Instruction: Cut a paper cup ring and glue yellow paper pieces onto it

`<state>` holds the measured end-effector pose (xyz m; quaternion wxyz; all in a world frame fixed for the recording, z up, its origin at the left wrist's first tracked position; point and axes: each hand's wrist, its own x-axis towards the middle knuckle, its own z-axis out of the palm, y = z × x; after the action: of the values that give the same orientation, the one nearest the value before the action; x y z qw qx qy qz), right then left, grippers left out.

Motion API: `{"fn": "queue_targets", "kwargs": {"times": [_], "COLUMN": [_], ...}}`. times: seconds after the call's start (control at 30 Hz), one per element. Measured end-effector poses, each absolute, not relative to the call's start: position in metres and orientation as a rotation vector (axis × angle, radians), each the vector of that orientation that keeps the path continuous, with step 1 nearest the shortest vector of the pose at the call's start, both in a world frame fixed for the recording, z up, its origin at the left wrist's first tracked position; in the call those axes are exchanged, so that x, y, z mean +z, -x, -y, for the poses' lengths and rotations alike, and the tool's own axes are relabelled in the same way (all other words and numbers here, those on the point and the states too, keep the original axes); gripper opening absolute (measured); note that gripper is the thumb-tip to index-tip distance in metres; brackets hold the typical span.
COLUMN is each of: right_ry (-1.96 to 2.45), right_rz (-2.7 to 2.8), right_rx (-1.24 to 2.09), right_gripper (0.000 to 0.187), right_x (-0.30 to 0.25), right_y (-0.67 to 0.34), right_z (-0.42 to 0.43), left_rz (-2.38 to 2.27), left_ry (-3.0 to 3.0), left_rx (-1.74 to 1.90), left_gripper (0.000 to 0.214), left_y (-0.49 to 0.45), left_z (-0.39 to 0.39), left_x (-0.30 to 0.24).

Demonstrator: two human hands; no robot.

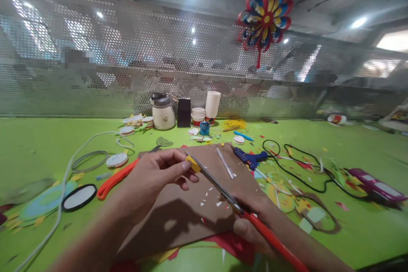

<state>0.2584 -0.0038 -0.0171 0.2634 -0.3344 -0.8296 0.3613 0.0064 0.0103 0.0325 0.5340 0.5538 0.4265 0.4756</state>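
Note:
My left hand [168, 169] pinches a small yellow piece of paper [193, 164] between thumb and fingers. Closed around the handles of red-handled scissors [223, 191] is my right hand [251, 216]. The tips of the long blades reach the yellow paper from the right; whether the paper lies between them I cannot tell. Below both hands lies a brown cardboard sheet [181, 212], sprinkled with small white and red scraps. On its upper right part rests a white pen [225, 163]. An orange-handled tool [117, 178] lies just left of my left hand, its far part hidden.
To the right lie a blue glue gun [250, 157], a black cable [307, 187] and a purple device [378, 185]. On the left are a white cord [65, 178] and a black-rimmed oval [79, 197]. A jar [163, 112], phone [184, 112] and paper cups [212, 104] stand behind.

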Motion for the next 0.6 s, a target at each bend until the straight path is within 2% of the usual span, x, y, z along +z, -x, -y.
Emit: {"fn": "queue_targets", "kwargs": {"times": [0.27, 0.6], "right_ry": [0.903, 0.969], "right_rz": [2.200, 2.191], "right_rx": [0.942, 0.935], "right_gripper": [0.059, 0.059], "right_x": [-0.0182, -0.0153], "right_y": [-0.2549, -0.2553], "right_z": [0.0080, 0.0094], "left_rz": [-1.011, -1.032], "left_ry": [-1.333, -1.323], "left_rx": [1.132, 1.133], "left_gripper": [0.015, 0.015], "left_y": [-0.0098, -0.0091], "left_z": [-0.0093, -0.0110], "left_x": [0.0358, 0.0337]}}
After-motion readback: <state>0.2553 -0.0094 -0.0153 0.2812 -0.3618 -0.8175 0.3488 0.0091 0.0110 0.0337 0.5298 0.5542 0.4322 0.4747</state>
